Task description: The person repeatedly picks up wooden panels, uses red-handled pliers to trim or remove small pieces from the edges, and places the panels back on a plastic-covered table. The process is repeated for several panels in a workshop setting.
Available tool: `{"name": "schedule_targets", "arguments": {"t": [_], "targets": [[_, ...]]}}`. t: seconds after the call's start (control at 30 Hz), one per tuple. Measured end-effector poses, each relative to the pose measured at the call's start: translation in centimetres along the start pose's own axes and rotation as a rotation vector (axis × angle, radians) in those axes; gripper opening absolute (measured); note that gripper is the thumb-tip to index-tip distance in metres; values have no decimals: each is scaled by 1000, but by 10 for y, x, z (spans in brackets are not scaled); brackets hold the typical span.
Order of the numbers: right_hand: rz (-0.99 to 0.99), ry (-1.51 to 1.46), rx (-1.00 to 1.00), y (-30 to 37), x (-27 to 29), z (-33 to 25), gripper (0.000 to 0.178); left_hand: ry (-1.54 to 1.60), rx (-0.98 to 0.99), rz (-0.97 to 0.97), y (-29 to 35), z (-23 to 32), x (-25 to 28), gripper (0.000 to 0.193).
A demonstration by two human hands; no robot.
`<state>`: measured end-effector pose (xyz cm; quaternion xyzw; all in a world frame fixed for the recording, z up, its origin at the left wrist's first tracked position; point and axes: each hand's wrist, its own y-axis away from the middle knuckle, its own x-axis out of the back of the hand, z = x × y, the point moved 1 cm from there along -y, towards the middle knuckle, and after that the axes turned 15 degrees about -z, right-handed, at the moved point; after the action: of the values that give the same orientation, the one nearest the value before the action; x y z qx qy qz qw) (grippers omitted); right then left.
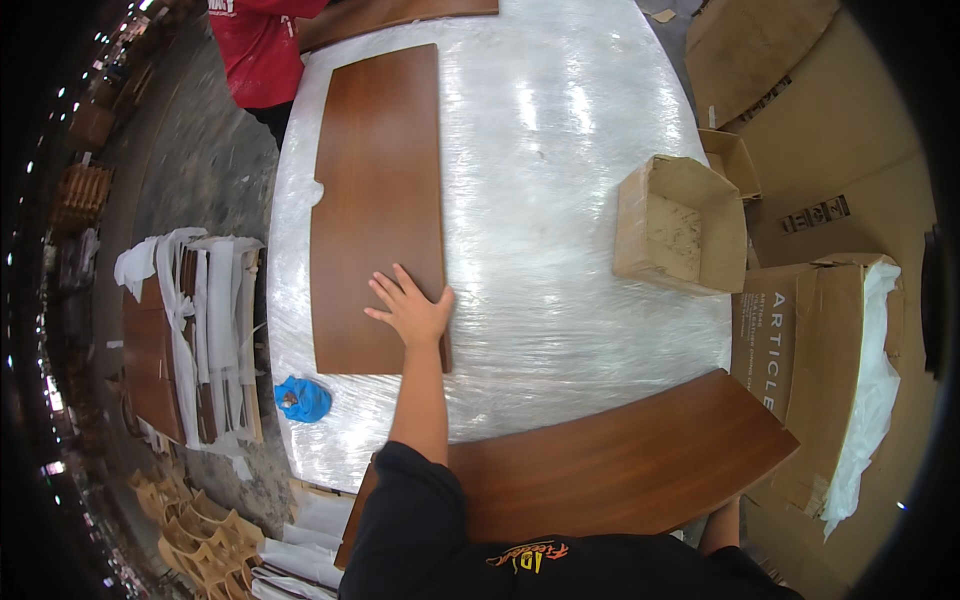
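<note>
Splaying wide, the left hand (pixel 414 312) rests on the notched wooden panel (pixel 380 190) atop the film-wrapped bench (pixel 560 210). The right hand (pixel 728 510), mostly hidden by the curved wooden panel (pixel 620 460), shows no readable grip; weak support could let that panel slip and scratch.

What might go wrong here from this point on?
The nearest board could slip: it juts past the plastic-covered table and hides the right hand, so its grip cannot be judged. The second board, under the left hand, might slide if pushed. The blue bundle lies near the table's left edge; a bump might knock it off.
</note>
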<state>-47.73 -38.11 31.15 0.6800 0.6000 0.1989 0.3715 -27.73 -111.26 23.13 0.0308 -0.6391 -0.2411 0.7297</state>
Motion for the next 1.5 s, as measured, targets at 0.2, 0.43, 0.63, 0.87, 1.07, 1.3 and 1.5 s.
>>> {"name": "schedule_targets", "arguments": {"t": [0.2,0.43,0.63,0.87,1.07,1.3,1.5], "targets": [[8,35,-20,5,-3,1,55,-69,13,12,-58,-82,32,116],[9,72,-39,12,-2,-2,55,-41,14,10,-82,-117,42,117],[2,76,-39,14,7,-9,54,-59,65,-4,-102,-121,55,118],[84,103,20,30,18,-13,52,-48,63,28,-122,-135,64,114],[95,269,71,-15,40,-31,47,-60,-137,-60,-39,-90,74,93],[107,629,179,-52,34,110,46,459,-890,-1533,280,-16,128,65],[276,816,37,-40,-15,142,62,48,-646,-1178,367,5,160,66]]}}
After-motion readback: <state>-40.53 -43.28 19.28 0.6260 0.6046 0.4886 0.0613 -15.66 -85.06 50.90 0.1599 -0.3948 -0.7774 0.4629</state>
